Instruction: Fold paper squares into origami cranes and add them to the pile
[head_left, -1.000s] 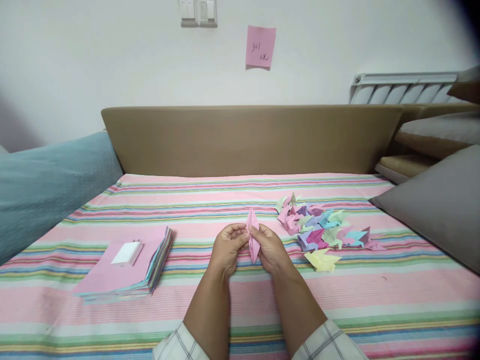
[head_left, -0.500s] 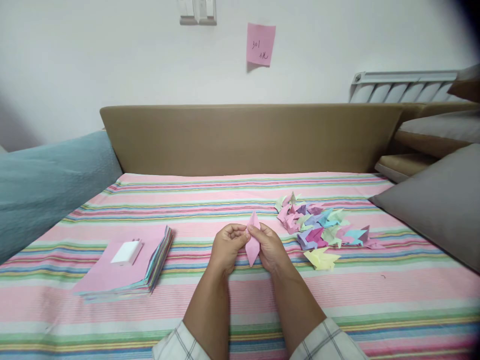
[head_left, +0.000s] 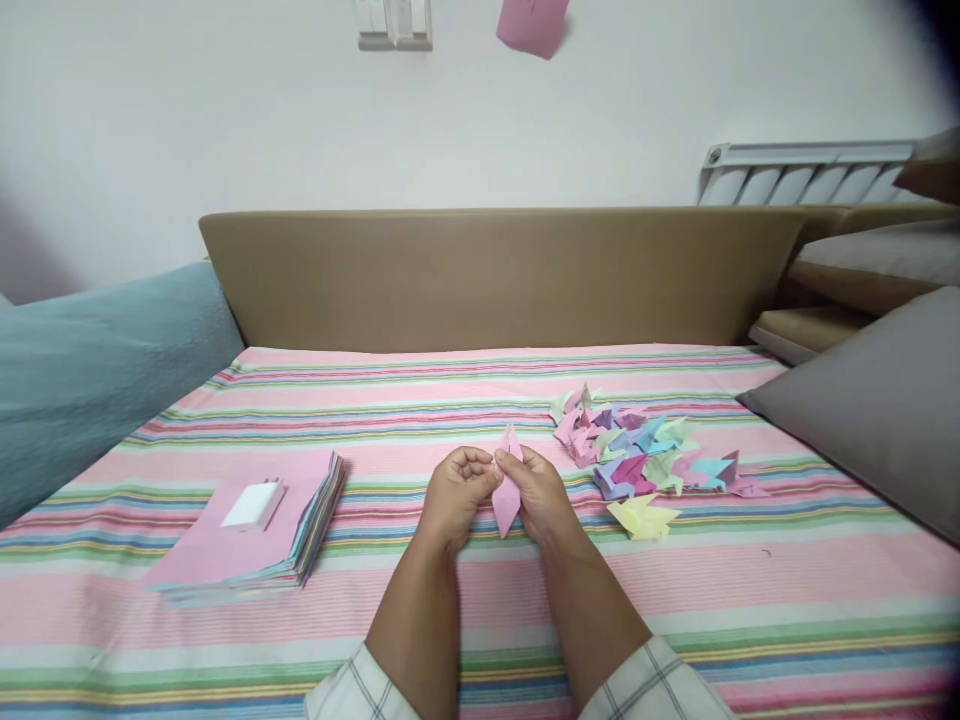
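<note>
Hands pinch pink paper's side edges midair

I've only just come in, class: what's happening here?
A person holds a narrow folded pink paper between the left hand and the right hand, above a striped cloth. To the right lies a cluster of folded paper pieces in several colours. To the left, a white plug adapter rests on a stack of coloured paper.
</note>
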